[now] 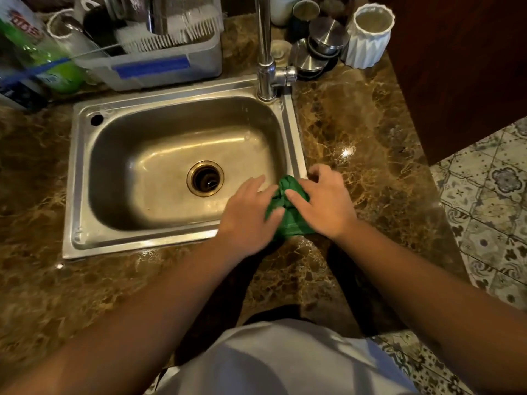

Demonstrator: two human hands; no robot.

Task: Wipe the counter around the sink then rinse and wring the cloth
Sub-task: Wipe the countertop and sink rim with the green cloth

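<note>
A crumpled green cloth [289, 195] lies over the front right corner of the steel sink [85, 178], partly on the brown marble counter [356, 155]. My left hand [248, 218] grips the cloth from the left, over the sink's front rim. My right hand [325, 201] holds it from the right, fingers spread on top. Most of the cloth is hidden between the two hands. The sink bowl looks empty, with its drain [205, 178] open. No water runs from the chrome tap [266, 52].
A grey dish rack [171, 61] stands behind the sink, with a green bottle [42, 58] to its left. Steel cups [316, 49] and a white ribbed vase [369, 35] stand at the back right. A dark wooden cabinet [462, 67] bounds the right; patterned floor tiles [484, 209] lie beyond the counter edge.
</note>
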